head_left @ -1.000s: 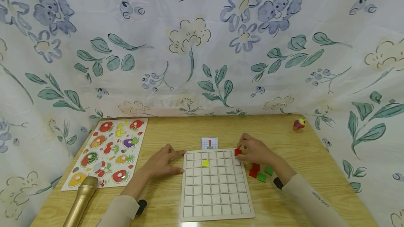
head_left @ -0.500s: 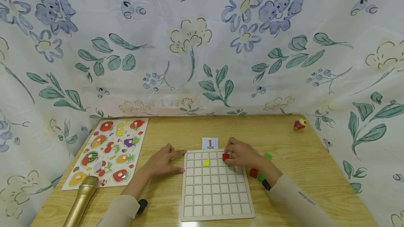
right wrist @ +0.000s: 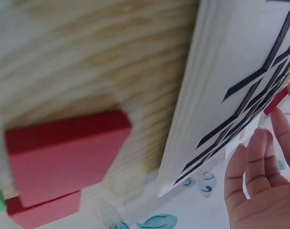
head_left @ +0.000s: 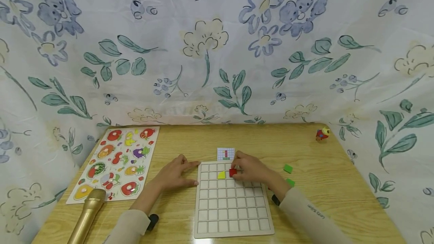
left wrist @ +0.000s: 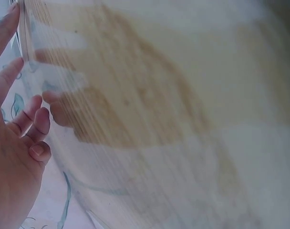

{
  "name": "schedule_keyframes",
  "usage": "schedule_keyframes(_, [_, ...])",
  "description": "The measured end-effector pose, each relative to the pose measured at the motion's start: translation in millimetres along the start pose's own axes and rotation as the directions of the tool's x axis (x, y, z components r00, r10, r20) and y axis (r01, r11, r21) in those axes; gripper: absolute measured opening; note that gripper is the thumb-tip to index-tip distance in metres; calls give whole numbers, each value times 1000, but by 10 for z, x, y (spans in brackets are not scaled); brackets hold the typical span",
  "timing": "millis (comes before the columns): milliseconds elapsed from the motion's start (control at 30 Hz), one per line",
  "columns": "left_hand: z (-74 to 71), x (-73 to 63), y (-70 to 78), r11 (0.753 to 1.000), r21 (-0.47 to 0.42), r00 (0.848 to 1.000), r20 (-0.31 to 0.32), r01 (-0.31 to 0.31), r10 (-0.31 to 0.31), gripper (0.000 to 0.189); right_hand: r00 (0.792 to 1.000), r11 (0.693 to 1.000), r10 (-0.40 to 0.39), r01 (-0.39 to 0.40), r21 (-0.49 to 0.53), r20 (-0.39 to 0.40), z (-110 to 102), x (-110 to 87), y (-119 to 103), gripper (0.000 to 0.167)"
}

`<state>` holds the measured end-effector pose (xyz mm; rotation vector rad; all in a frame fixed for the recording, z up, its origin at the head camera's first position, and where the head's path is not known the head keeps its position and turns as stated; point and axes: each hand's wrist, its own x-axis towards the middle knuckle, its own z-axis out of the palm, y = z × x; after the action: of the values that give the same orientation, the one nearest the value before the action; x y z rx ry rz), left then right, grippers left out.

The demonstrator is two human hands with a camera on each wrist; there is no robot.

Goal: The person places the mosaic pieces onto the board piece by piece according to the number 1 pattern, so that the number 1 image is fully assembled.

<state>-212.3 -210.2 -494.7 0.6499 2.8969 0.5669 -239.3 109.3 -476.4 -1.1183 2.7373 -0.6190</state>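
Note:
My right hand (head_left: pixel 251 168) pinches a red square tile (head_left: pixel 232 173) over the white grid board (head_left: pixel 234 234), just right of a yellow tile (head_left: pixel 221 175) lying in the grid's second row. The right wrist view shows that red tile (right wrist: pixel 276 101) at my fingertips, with the other fingers loosely bent. My left hand (head_left: pixel 173 174) rests at the board's left edge, thumb and forefinger spread against it; in the left wrist view this hand (left wrist: pixel 16 138) has its outer fingers partly bent.
Green tiles (head_left: pixel 288 168) and red tiles (right wrist: pixel 64 152) lie right of the board, partly behind my right wrist. A small pattern card (head_left: pixel 225 153) touches the board's far edge. At left are a fruit puzzle (head_left: pixel 116 165) and a gold microphone (head_left: pixel 89 212); a toy figure (head_left: pixel 322 134) stands far right.
My right hand has carried the red tile leftward from the board's top right corner to beside the yellow tile. The left hand stays in place.

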Motion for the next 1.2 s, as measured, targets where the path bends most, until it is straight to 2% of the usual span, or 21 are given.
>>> schedule_keyframes(433, [11, 8, -7, 1000, -11, 1000, 6, 10, -10, 73, 998, 998, -56, 56, -25, -12, 42, 28, -66, 20])
schedule_keyframes(800, [11, 6, -10, 1000, -10, 1000, 0, 3, -3, 73, 999, 999, -48, 47, -27, -18, 63, 16, -66, 21])
schedule_keyframes(1200, [7, 3, -13, 1000, -13, 1000, -1, -4, 4, 74, 994, 995, -94, 91, -50, -60, 95, 15, -54, 21])
